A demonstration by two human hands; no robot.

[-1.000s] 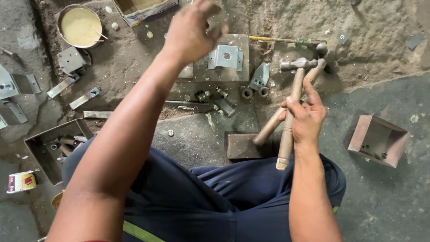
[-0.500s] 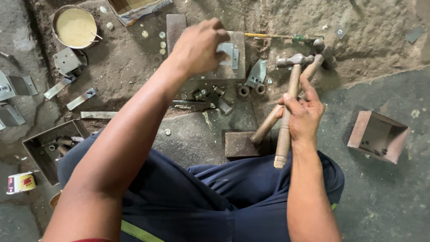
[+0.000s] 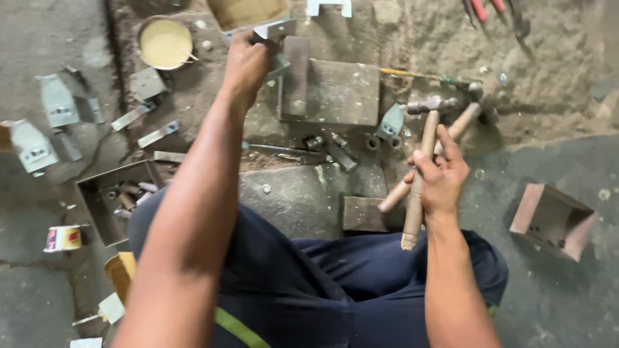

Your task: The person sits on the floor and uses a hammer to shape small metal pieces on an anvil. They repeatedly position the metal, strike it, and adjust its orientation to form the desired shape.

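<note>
My left hand (image 3: pixel 245 64) is stretched far forward and closed around a bent grey metal bracket (image 3: pixel 276 30), held just left of a flat steel block (image 3: pixel 342 93) on the dirt floor. My right hand (image 3: pixel 440 174) grips the wooden handle of a hammer (image 3: pixel 422 161), whose steel head points away from me near the block's right side. A second hammer (image 3: pixel 461 122) with a wooden handle lies crossed beneath the first one, on the ground.
A round tin of yellow paste (image 3: pixel 166 42) sits far left. An open metal tray (image 3: pixel 116 196) holds small parts by my left knee. More grey brackets (image 3: pixel 57 103) lie at left, a brown metal box (image 3: pixel 553 219) at right, red-handled pliers (image 3: pixel 490 11) at top.
My left hand lifted the bracket off the steel block and carried it left, leaving the block bare. The right hand kept the hammer nearly still.
</note>
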